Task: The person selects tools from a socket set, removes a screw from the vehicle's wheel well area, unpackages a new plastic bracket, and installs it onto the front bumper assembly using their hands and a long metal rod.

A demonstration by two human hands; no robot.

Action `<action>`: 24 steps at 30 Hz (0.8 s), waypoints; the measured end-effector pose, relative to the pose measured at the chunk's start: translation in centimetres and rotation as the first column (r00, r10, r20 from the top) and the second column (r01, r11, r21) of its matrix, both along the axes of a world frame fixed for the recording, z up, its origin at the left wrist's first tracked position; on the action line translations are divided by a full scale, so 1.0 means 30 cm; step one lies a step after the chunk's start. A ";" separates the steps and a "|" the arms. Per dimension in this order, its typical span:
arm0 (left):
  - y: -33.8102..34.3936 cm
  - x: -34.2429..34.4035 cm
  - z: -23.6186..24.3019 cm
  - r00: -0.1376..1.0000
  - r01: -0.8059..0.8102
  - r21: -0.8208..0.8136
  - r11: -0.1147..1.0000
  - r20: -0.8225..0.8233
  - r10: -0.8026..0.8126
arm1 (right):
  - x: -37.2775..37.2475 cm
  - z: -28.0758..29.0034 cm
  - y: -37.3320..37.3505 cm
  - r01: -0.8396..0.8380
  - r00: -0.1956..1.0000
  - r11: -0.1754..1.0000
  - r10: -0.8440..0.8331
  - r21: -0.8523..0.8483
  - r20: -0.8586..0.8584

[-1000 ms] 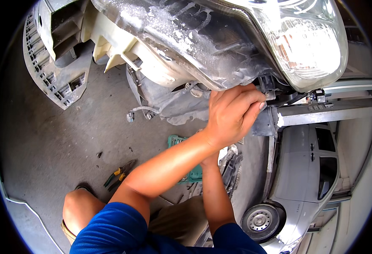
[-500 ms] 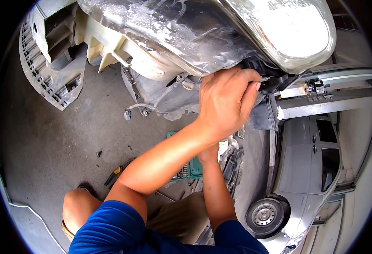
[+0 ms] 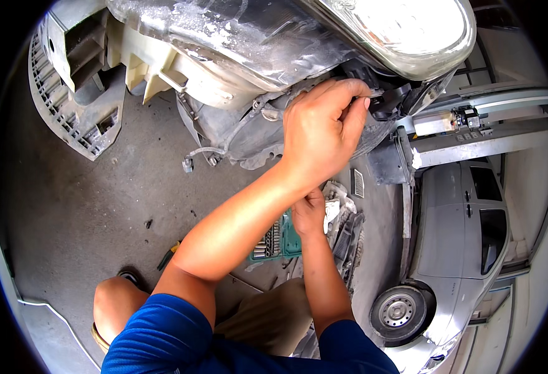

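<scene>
My left hand (image 3: 324, 121) is raised at the underside of the dusty dark housing (image 3: 243, 47) beside the clear headlight (image 3: 405, 28), its fingertips curled against a black part (image 3: 383, 103) there; whatever they grip is hidden. My right hand (image 3: 308, 215) is lower, behind my left wrist, with fingers curled; I cannot make out what, if anything, is in them. A cream plastic bracket (image 3: 211, 87) runs under the housing, and a grey liner with wiring (image 3: 236, 149) hangs beneath it.
A green socket case (image 3: 291, 240), yellow-handled pliers (image 3: 171, 252) and assorted loose parts (image 3: 342, 249) lie on the concrete floor. A slatted plastic piece (image 3: 74, 118) is at upper left. A metal beam (image 3: 448, 146) stands right, with a silver car (image 3: 448, 230) behind it. A white cable (image 3: 49, 308) runs at left.
My left hand has moved up and slightly left, as has the headlight in the picture. My right hand has risen and shows more from behind my left wrist, as does the socket case.
</scene>
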State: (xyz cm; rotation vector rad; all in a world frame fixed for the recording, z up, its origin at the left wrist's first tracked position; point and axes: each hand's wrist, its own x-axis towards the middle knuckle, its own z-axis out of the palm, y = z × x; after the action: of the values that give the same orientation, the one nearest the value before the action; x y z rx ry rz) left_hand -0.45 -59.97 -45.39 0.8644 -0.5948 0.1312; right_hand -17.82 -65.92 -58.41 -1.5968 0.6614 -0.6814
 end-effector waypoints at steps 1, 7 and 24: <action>-0.003 0.003 -0.003 0.999 -0.043 0.002 0.999 0.027 0.043 | 0.013 0.014 0.014 0.024 0.999 1.000 -0.024 0.009 0.024; 0.009 0.013 0.018 0.999 0.016 0.002 1.000 -0.028 -0.016 | 0.031 0.043 0.038 0.087 0.993 0.996 -0.089 0.035 0.071; 0.030 0.027 0.022 0.976 -0.163 0.090 0.983 0.161 0.147 | 0.036 0.042 0.058 0.057 0.998 0.998 -0.057 0.012 0.026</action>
State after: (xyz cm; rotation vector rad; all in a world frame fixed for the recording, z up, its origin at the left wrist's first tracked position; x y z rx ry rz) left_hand 0.37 -59.08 -44.73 1.0066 -0.6822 0.3141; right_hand -16.73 -64.18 -57.14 -1.5606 0.6928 -0.7381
